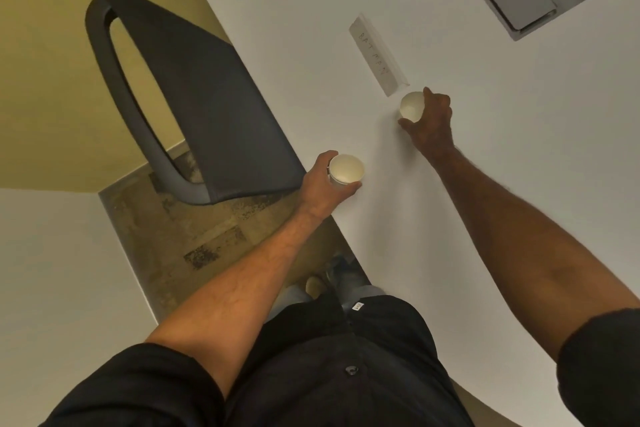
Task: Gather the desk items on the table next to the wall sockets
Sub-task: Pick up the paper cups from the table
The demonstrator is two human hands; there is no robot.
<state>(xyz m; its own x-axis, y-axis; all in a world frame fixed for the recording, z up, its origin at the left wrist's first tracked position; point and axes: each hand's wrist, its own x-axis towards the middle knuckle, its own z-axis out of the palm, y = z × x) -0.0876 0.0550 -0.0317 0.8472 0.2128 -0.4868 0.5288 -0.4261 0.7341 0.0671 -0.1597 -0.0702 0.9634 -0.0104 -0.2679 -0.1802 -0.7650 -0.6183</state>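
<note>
The left hand (pixel 323 184) wraps a smooth white paper cup (pixel 345 170) right at the counter's (pixel 485 149) left edge. The right hand (pixel 431 121) grips a second cup (pixel 412 106) further in, just beside a folded name card (pixel 379 54). Bare matte white surface lies open between them; a dark chair (pixel 194 107) flanks that edge.

Both bare forearms reach forward, the right stretched farther than the left. The left hand (pixel 323 184) curls its fingers in a grip. The right hand (pixel 431 121) does likewise.
</note>
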